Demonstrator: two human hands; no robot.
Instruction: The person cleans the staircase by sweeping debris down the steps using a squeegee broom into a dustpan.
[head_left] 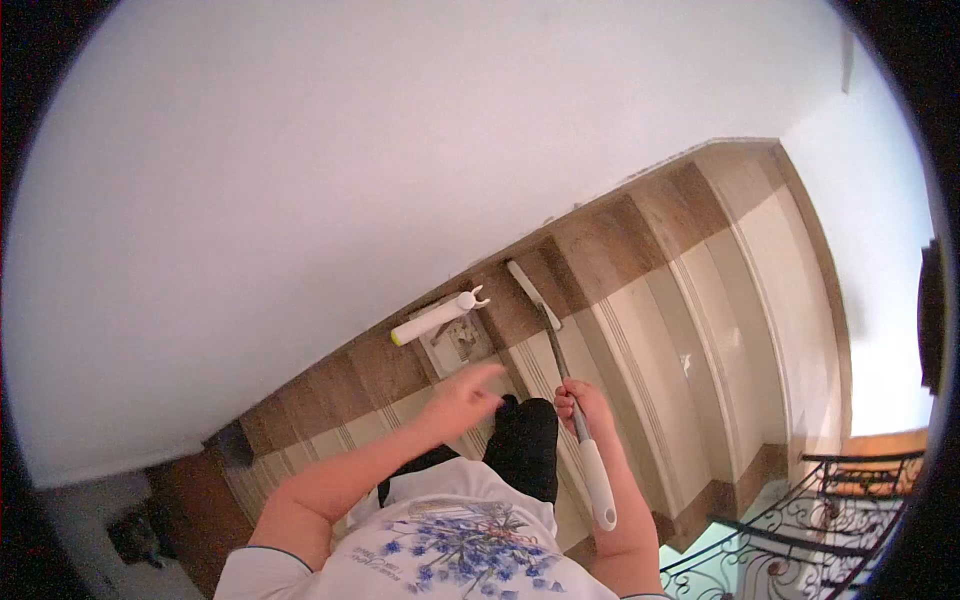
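My right hand (pixel 585 403) is closed around the grey shaft of a long-handled broom (pixel 560 360). The broom's white grip end (pixel 597 485) hangs below that hand, beside my right forearm. Its narrow white head (pixel 533 294) rests on a stair near the wall. A pale dustpan (pixel 463 362) with a thick white handle (pixel 435 318) sits on a step to the left, with some debris visible in it. Just below the dustpan is my left hand (pixel 465 402), slightly blurred, holding nothing, with its fingers reaching out toward the right.
The stairs (pixel 650 330) have cream treads with a brown border along the white wall (pixel 300 180). They curve round to the right. A black wrought-iron railing (pixel 800 530) stands at the lower right. Dark floor (pixel 110 530) shows at the lower left.
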